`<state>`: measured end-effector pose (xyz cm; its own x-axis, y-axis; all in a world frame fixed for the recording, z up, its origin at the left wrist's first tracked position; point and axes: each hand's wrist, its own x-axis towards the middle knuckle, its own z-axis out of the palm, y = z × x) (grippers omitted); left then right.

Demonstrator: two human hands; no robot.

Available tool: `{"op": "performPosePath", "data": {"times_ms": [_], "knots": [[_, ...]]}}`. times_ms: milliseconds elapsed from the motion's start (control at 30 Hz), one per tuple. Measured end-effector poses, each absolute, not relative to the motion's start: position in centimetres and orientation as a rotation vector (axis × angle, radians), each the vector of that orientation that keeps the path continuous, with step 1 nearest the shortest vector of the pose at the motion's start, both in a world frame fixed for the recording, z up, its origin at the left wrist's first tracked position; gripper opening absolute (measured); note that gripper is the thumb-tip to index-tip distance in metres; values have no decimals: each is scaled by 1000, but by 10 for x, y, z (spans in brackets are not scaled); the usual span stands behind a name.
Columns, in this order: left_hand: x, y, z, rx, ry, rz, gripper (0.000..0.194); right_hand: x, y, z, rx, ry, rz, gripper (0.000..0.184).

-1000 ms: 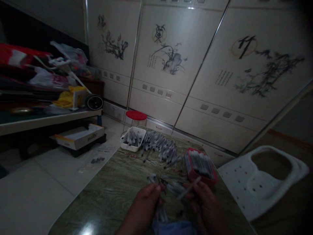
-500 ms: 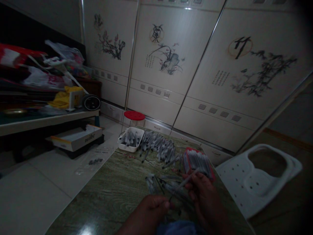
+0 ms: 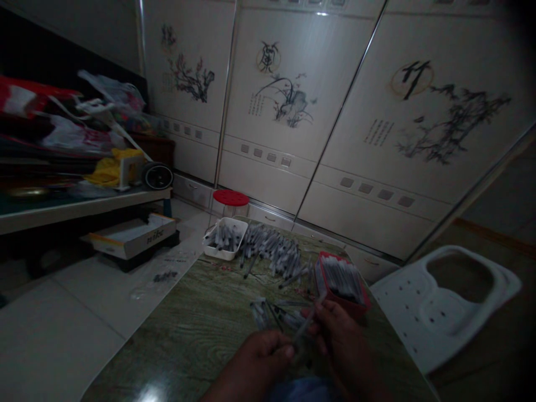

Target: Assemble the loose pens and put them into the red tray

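Note:
A slim, translucent pen [image 3: 305, 326] slants between my two hands above the near part of the table. My left hand [image 3: 266, 352] is closed in a pinch at its lower end. My right hand [image 3: 337, 329] grips the upper part between thumb and fingers. Beneath and behind the hands lies a small loose group of pens [image 3: 262, 314], partly covered by my right hand. Just past my right hand stands a red box [image 3: 366, 307] packed with upright pale, translucent pens [image 3: 341, 273]. The dim light blurs fine detail at the fingertips.
A large pile of pens [image 3: 272, 248] lies at the table's far side, beside a white tub [image 3: 221, 255] of more pens. A white plastic chair [image 3: 419, 318] stands right, a red stool [image 3: 231, 197] behind. Leftward are a cluttered bench [image 3: 84, 207] and a cardboard box [image 3: 134, 237].
My right hand has moved slightly down and left, bringing the pen's barrel closer to my left fingers. The thin dark part seen at its lower end before is now hidden.

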<state>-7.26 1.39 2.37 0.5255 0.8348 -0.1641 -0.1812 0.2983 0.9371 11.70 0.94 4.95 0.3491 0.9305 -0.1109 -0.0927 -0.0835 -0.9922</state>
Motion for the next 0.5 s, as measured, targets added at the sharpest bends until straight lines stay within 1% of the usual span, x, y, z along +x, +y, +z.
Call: {"op": "performPosePath", "data": {"times_ms": [67, 167, 300, 400, 500], "knots": [[-71, 15, 18, 999, 727, 788, 19, 111, 8, 50, -1388, -826, 1062, 41], [-69, 14, 16, 919, 710, 797, 21, 103, 7, 51, -1387, -834, 1119, 45], [-68, 13, 20, 905, 685, 795, 23, 99, 10, 50, -1374, -885, 1234, 46], [-67, 16, 16, 806, 726, 860, 26, 101, 10, 44, -1466, -960, 1181, 46], [-69, 22, 9, 615, 769, 1000, 28, 100, 0, 33, -1568, -1071, 1099, 47]]}}
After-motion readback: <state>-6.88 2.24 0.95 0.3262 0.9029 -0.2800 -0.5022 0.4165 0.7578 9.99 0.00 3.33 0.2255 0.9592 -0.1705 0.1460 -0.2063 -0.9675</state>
